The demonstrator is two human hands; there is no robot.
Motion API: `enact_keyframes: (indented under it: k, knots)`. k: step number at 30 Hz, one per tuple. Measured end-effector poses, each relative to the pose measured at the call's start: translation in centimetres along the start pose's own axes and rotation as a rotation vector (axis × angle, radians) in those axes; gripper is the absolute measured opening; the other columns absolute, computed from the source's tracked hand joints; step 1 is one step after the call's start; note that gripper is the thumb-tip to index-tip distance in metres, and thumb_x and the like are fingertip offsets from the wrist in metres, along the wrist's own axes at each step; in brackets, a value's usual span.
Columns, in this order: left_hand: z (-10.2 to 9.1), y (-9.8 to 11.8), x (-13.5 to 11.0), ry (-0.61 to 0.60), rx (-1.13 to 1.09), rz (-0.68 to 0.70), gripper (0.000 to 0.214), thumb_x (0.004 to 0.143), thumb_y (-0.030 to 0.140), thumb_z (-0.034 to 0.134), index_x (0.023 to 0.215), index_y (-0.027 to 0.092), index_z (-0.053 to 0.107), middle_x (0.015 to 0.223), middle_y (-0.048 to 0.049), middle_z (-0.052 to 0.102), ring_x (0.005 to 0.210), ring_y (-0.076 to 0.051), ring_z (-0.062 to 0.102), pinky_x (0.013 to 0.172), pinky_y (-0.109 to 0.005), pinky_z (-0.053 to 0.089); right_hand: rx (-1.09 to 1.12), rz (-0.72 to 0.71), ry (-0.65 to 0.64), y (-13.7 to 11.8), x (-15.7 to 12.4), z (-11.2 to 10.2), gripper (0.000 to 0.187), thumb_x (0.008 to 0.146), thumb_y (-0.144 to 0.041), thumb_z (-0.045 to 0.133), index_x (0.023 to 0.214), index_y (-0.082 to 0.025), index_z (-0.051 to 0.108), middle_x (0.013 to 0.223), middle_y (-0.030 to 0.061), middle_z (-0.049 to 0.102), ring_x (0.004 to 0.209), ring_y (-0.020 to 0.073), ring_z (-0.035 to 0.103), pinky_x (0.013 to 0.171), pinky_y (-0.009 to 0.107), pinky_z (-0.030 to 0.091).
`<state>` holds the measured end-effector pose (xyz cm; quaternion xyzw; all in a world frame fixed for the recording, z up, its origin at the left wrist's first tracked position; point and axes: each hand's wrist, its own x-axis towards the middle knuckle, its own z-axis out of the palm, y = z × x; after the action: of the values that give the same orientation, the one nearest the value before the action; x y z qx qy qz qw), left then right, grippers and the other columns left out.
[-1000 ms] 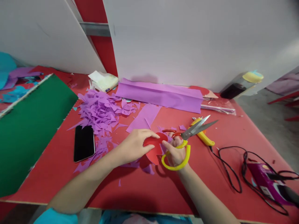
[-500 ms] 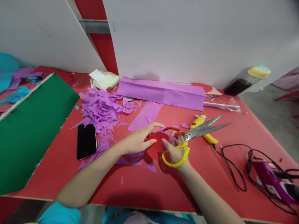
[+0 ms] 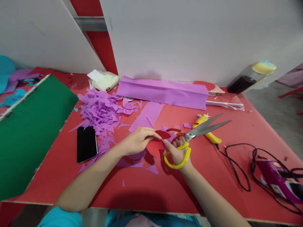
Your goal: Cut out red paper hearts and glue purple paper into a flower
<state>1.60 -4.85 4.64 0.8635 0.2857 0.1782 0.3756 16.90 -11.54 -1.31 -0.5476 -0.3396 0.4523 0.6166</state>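
Note:
My left hand pinches the edge of a rounded red paper piece between thumb and fingers. The paper is bent, and its upper part shows darker. My right hand meets the left one there, its thumb pressed on the same paper. Scissors hang on that right hand, the yellow handle loop around it and the blades parted, pointing up and right. A purple paper piece shows by the right fingers; whether they hold it is unclear. Purple scraps lie beneath the hands.
A heap of purple cut paper and a phone lie left. Behind are a folded purple sheet and a tissue pack. Right are a yellow glue gun, its black cable, a purple device and a bottle. A green board lies far left.
My left fingers have closed onto the red paper's edge, beside the right thumb. The paper now bends, with its upper part folded. The scissors have shifted only slightly.

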Motion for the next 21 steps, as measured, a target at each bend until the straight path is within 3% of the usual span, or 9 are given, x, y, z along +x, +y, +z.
enact_keyframes:
  k: [4, 17, 21]
  knots:
    - [0.00, 0.12, -0.03, 0.151, 0.019, -0.031, 0.028, 0.082, 0.003, 0.042, 0.090, 0.016, 0.066, 0.092, -0.0050, 0.069, 0.085, -0.013, 0.063, 0.079, -0.027, 0.048, 0.051, 0.027, -0.017, 0.62, 0.02, -0.07, 0.031, 0.062, -0.029, 0.069, 0.073, -0.023, 0.041, 0.060, -0.0068, 0.051, 0.055, 0.0122, 0.058, 0.058, 0.028, 0.050]
    - [0.37, 0.30, 0.05, 0.144, 0.060, -0.056, 0.020, 0.078, 0.010, 0.056, 0.094, 0.019, 0.064, 0.096, -0.0033, 0.069, 0.091, -0.015, 0.061, 0.083, -0.032, 0.047, 0.054, -0.059, 0.052, 0.35, -0.16, -0.09, 0.029, 0.061, -0.024, 0.071, 0.072, -0.023, 0.044, 0.068, -0.0048, 0.045, 0.059, 0.0103, 0.049, 0.058, 0.026, 0.049]
    - [-0.23, 0.06, -0.04, 0.215, 0.042, -0.083, 0.020, 0.077, 0.011, 0.057, 0.094, 0.020, 0.065, 0.094, -0.0032, 0.069, 0.087, -0.016, 0.062, 0.079, -0.031, 0.048, 0.108, -0.022, -0.054, 0.54, -0.28, -0.31, 0.018, 0.072, -0.030, 0.064, 0.075, -0.021, 0.049, 0.066, -0.0036, 0.050, 0.059, 0.0108, 0.052, 0.059, 0.027, 0.046]
